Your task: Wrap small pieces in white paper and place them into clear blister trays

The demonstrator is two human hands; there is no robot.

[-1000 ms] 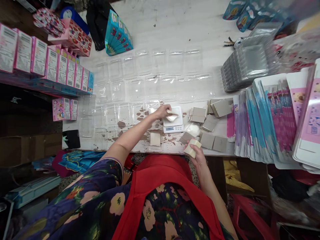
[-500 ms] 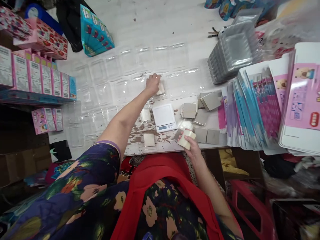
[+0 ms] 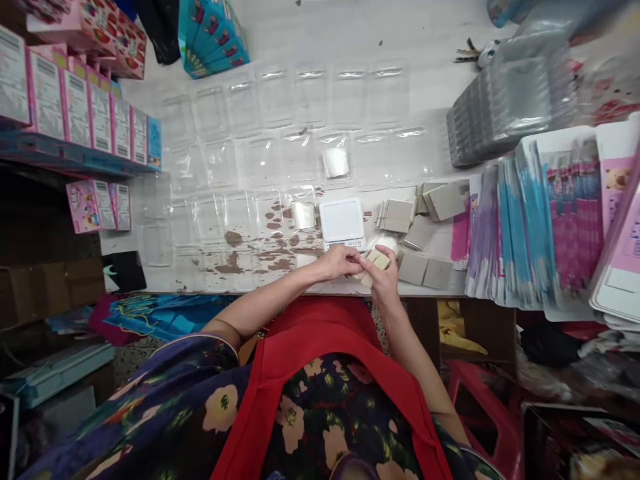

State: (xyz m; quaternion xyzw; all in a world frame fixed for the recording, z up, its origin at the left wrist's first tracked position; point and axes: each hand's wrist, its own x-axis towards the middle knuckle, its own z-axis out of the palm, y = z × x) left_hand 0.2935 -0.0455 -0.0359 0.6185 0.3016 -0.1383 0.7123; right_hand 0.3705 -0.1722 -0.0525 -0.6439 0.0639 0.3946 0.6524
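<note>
Cream pieces (image 3: 379,259), in right hand (image 3: 387,281), tilted

The cream pieces (image 3: 380,259) look matt, the trays (image 3: 263,162) are of glossy clear plastic, and the table (image 3: 233,269) looks rough in patches.

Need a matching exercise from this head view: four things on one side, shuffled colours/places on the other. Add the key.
Things:
1. cream stack
2. scale
3. apron
4. nested trays

Descriptions:
A. red, over floral clothing
B. transparent, well to the right of the weighing device
C. held in the right hand
D. white, on the table just beyond the left hand

Pairs: 1-C, 2-D, 3-A, 4-B
</note>
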